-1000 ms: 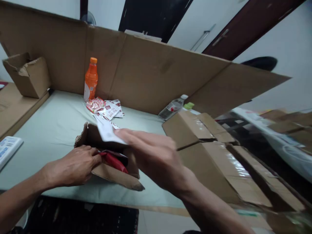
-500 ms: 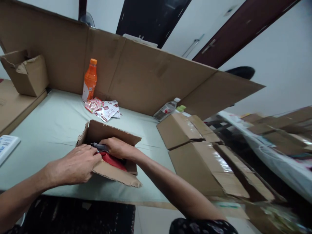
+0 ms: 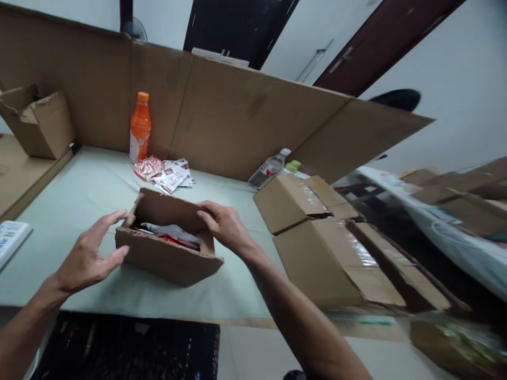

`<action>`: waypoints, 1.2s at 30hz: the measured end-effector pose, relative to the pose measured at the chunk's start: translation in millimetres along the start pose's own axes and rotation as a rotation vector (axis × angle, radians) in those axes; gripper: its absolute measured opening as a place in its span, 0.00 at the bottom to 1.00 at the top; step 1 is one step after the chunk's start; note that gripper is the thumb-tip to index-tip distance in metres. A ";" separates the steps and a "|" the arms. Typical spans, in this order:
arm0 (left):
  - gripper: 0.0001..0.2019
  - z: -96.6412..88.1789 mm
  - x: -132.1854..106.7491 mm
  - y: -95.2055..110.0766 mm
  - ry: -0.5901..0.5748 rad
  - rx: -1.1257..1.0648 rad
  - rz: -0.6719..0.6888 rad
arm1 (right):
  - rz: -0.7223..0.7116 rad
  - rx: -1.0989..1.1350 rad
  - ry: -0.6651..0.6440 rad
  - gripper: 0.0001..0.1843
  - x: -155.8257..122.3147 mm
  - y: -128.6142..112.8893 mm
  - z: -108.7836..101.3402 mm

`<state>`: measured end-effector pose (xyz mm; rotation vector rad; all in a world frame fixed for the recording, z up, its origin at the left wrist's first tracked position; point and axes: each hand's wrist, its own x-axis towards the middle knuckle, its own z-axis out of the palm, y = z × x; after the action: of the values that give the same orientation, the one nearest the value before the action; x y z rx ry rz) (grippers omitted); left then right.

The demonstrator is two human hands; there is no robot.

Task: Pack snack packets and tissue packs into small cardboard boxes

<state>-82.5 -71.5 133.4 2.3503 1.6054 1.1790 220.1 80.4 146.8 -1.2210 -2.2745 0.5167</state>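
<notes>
A small open cardboard box (image 3: 168, 261) stands upright on the pale green cloth before me. Inside it lie a grey plastic packet (image 3: 170, 230) and something red (image 3: 178, 241), partly hidden by the front wall. My left hand (image 3: 93, 253) is just left of the box, thumb and fingers spread, with nothing in it. At the box's back right corner, my right hand (image 3: 224, 224) has the top edge between thumb and fingers.
An orange drink bottle (image 3: 140, 126) and several packets (image 3: 170, 176) are at the back. A clear bottle (image 3: 269, 169) leans near the cardboard boxes (image 3: 317, 258) on the right. A white device (image 3: 11, 240) lies at the left, and a cardboard screen (image 3: 237, 116) stands behind.
Both hands have come out of the box. My left hand moved left and opened; the right moved to the back right corner. The front flap now stands up, and the grey packet lies inside.
</notes>
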 end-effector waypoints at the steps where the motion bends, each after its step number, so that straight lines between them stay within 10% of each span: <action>1: 0.26 5.4 1.0 -3.7 -0.018 -0.029 -0.001 | 0.024 0.039 -0.029 0.15 5.6 4.1 2.9; 8: 0.18 17.4 18.8 -4.8 -0.010 0.006 -0.031 | -0.058 0.230 -0.103 0.21 -9.8 -1.9 -2.3; 15: 0.19 34.1 32.9 -16.1 -0.138 0.050 -0.110 | -0.354 -0.210 -0.175 0.40 -75.2 -8.0 17.3; 20: 0.20 25.2 21.6 -30.5 -0.242 -0.005 -0.100 | -0.366 -0.229 -0.302 0.49 -57.9 0.5 15.0; 26: 0.30 27.2 16.1 -47.7 -0.251 0.096 0.059 | -0.457 -0.159 -0.285 0.39 -43.4 18.7 9.3; 31: 0.28 84.6 59.5 -27.6 -0.190 0.095 0.062 | -0.285 -0.172 -0.113 0.34 -69.0 64.0 -9.8; 36: 0.29 143.3 70.8 -6.0 -0.329 0.047 0.041 | 0.340 -0.458 0.087 0.30 -66.9 125.2 -54.7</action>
<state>12.6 39.6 68.6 2.4562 1.4931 0.7159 366.0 94.5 105.8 -1.8323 -2.1865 0.0469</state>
